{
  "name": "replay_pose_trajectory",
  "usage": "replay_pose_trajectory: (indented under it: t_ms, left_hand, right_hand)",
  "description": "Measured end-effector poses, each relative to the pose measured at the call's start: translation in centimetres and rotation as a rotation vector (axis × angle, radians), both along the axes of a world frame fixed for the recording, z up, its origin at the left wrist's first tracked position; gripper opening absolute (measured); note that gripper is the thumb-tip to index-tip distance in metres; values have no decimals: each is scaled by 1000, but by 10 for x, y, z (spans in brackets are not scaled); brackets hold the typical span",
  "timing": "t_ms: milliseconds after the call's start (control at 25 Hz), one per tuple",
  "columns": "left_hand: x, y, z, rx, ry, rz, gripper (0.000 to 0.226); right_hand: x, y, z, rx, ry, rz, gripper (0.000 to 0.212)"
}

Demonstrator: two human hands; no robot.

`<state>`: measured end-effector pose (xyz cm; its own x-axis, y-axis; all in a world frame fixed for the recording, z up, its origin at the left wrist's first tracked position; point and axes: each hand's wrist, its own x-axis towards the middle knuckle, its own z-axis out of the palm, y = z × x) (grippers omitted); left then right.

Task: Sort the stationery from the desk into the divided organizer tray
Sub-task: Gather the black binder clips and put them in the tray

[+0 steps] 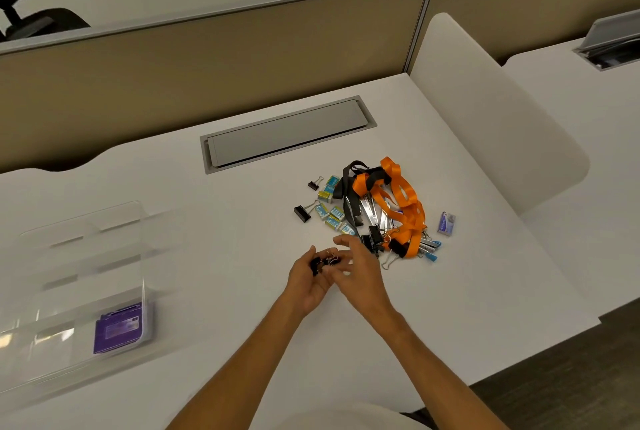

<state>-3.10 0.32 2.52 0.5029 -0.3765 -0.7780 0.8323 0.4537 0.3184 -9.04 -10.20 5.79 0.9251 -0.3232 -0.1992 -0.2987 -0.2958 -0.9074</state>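
A heap of stationery lies on the white desk (pixel 207 256): orange lanyards (pixel 401 194), black lanyards (pixel 349 180), small blue staple boxes (pixel 334 218), black binder clips (pixel 302 213) and metal clips. My left hand (pixel 308 282) is cupped around several black binder clips (pixel 320 263) just in front of the heap. My right hand (pixel 356 270) hovers beside it with fingers spread, touching those clips. The clear divided organizer tray (pixel 79 277) sits at the left, with a purple packet (pixel 119 327) in its near right compartment.
A grey cable hatch (pixel 287 133) is set into the desk behind the heap. A small purple packet (pixel 446 221) lies right of the heap. A beige partition (pixel 207 59) bounds the back, and a white divider panel (pixel 491 111) stands at the right.
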Motion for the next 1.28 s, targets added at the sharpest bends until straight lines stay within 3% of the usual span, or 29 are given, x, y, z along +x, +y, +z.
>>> replay_pose_trajectory:
  t_ms: [120,200,360,560,880,1280]
  left_hand:
    - [1,0,1,-41,14,46,43]
    - [1,1,1,-48,27,80,42]
    - [3,5,2,-41,40,86,42]
    - [1,9,3,-28,44,91,43]
    - [0,12,7,-7,35,88,42]
    - [1,11,7,-19,32,96,41]
  right_hand:
    - [6,-26,0,-192,14,-167,44]
    - [11,-49,-7,-376,110,-164,53]
    - [19,-79,-15,-704,281,98,74]
    - [33,-92,-16,-991,320,373,69]
    - [46,-100,-15,-953,322,534,60]
    - [47,-99,-18,-848,300,537,49]
